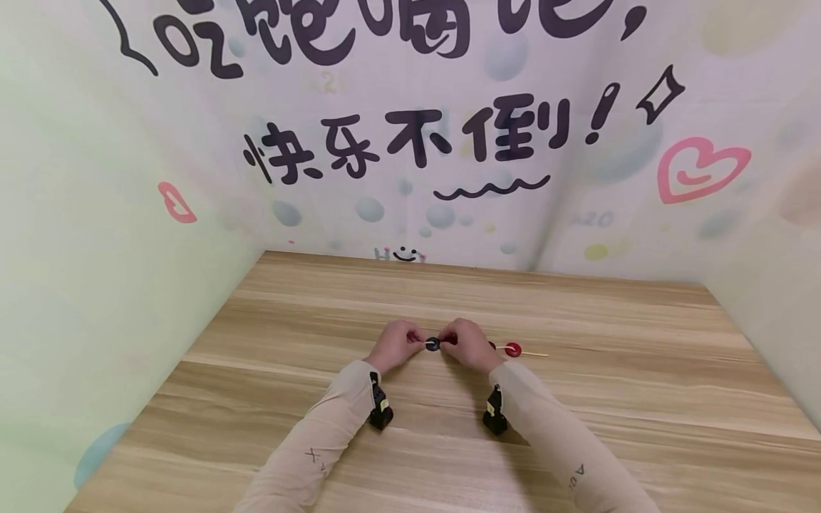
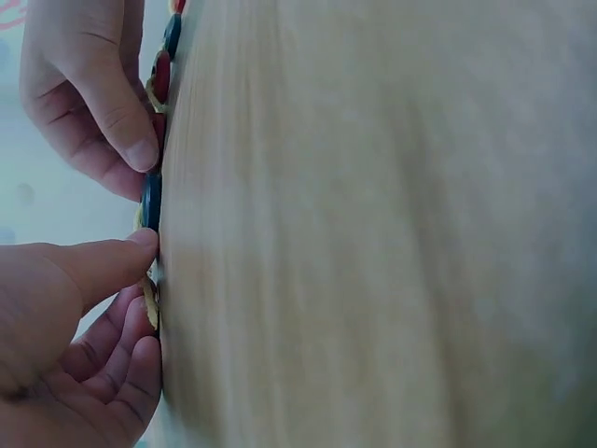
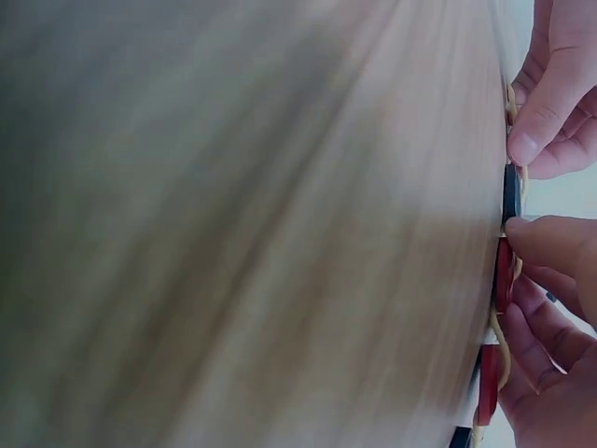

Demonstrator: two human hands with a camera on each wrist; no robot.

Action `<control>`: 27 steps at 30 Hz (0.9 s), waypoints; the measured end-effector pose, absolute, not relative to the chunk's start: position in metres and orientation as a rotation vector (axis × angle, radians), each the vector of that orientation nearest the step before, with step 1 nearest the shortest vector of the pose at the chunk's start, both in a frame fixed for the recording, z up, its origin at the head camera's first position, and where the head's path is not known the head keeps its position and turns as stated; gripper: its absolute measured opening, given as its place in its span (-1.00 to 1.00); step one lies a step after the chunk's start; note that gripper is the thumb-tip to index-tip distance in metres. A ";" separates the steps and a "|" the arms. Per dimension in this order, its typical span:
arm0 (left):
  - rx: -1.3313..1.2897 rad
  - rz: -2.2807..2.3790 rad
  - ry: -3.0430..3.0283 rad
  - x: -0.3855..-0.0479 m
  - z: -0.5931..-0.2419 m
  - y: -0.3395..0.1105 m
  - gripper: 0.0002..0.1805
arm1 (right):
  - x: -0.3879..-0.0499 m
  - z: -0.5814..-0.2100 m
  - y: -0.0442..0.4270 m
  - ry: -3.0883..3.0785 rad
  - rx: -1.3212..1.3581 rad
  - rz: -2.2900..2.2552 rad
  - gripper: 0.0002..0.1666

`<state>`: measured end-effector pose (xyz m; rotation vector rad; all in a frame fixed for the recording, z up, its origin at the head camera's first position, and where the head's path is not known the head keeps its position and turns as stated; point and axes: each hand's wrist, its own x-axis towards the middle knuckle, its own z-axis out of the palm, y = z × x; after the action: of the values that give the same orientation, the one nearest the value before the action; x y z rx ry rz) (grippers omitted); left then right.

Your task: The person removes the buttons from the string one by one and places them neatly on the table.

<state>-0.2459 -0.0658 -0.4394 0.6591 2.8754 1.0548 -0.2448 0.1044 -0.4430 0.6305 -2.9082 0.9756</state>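
Observation:
A pale cord (image 3: pixel 501 341) threads through several round, button-like discs and lies along the tabletop. Between the two hands is a dark blue disc (image 1: pixel 432 344), with the cord crossing its face. On its left, my left hand (image 1: pixel 399 343) pinches the cord between thumb and fingers, the thumb close against the disc's edge. My right hand (image 1: pixel 468 343) pinches at the right edge of that same disc, beside a red disc (image 3: pixel 504 273) partly covered by the fingers. Another red disc (image 1: pixel 513 350) lies beyond the right hand, where the cord's free end sticks out.
The wood-grain table (image 1: pixel 577 413) extends around both arms. A printed white curtain (image 1: pixel 410 142) with dark lettering hangs behind its far edge, and pale curtains flank both sides. Small black cameras (image 1: pixel 380 413) are strapped at the wrists.

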 end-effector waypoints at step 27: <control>0.542 1.255 2.835 -0.238 -0.428 -0.061 -0.95 | -0.242 -0.436 0.106 -2.901 0.612 0.954 -0.87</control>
<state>-0.2380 -0.0608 -0.4275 0.5419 2.8350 1.2553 -0.2425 0.1057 -0.4358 0.6120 -2.9010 0.9535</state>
